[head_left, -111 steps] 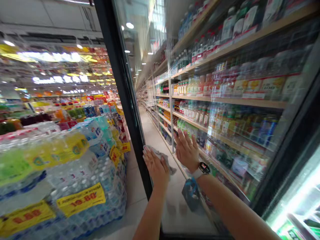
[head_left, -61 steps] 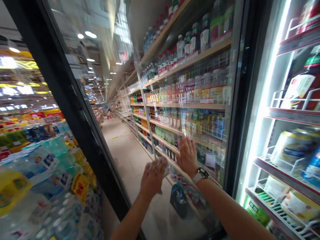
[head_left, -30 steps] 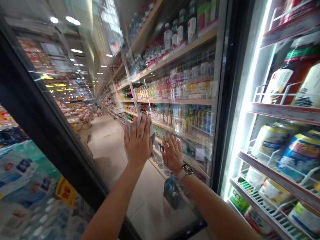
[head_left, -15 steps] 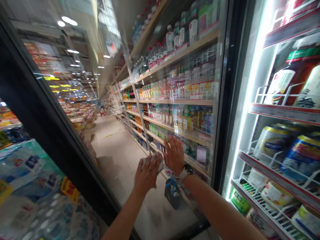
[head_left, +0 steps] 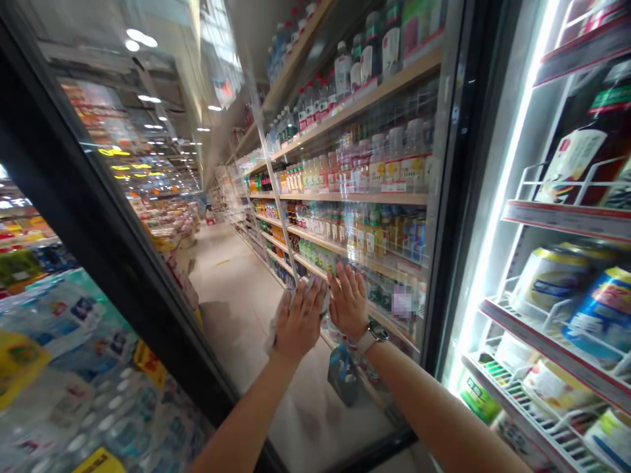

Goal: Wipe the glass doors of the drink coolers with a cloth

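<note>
A black-framed glass cooler door [head_left: 246, 374] stands in front of me, swung out from the lit cooler. My left hand [head_left: 298, 322] lies over a crumpled greyish-white cloth [head_left: 280, 318], pressing it on the pane; the cloth's edges show to the left of the hand and past its fingertips. Close beside it, my right hand [head_left: 349, 305] rests against the glass, fingers upright and a little apart, nothing in it. A watch [head_left: 377, 330] is on the right wrist.
Cooler shelves [head_left: 572, 220] with bottles, cans and tubs are on the right. Wrapped packs of water bottles [head_left: 113, 355] stand at lower left. Shelves of drinks [head_left: 355, 197], an aisle and a blue-grey carrier [head_left: 342, 374] show in the glass; I cannot tell whether through it or reflected.
My left hand has moved slightly up and right with the cloth. The right hand stays on the glass. The whole view has shifted a little to the right in the picture.
</note>
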Demonstrator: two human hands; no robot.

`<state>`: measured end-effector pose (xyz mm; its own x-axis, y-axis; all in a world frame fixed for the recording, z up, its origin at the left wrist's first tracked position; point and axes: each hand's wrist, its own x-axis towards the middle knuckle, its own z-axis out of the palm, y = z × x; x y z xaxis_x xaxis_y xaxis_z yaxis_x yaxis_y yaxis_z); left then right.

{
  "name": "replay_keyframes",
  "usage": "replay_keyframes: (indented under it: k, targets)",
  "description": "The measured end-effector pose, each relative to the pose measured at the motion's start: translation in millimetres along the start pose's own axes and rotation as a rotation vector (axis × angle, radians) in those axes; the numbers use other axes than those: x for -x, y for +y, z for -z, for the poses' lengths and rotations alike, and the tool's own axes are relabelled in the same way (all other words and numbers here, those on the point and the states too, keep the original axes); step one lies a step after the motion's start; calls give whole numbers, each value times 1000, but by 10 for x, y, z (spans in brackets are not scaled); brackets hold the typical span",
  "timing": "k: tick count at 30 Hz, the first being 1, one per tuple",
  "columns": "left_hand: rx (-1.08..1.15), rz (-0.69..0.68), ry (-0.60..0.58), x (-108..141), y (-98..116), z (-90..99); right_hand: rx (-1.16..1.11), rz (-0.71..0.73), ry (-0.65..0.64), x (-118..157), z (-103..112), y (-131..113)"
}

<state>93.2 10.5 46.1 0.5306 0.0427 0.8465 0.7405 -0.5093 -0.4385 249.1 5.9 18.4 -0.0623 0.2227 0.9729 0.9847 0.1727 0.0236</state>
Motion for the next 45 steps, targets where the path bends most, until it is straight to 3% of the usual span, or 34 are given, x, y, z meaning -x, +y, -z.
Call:
replay_keyframes:
  k: [4,9,12,18,24,34,40,45]
  targets:
    - [18,-39,-103,651,165,-98,11,2,23,-2,-6,4]
    - [-34,-177,-153,1194,73,-103,33,15,34,20,-42,4]
    - [-37,-235,-172,1257,-79,-32,44,3,19,33,-52,7]
    - [-8,-208,-169,1222,-343,130,30,-1,21,38,-18,-22]
    - [129,-283,-98,1248,-391,252,8,-181,-60,82,144,-311]
    - [519,-278,61,1226,-236,634,120,-148,-300,640,899,-825]
    - [782,-287,218,1125,92,1107,186,-149,-291,757,1511,-949]
    - [905,-378,279,1039,463,1565,258,-159,-264,819,2238,-1072]
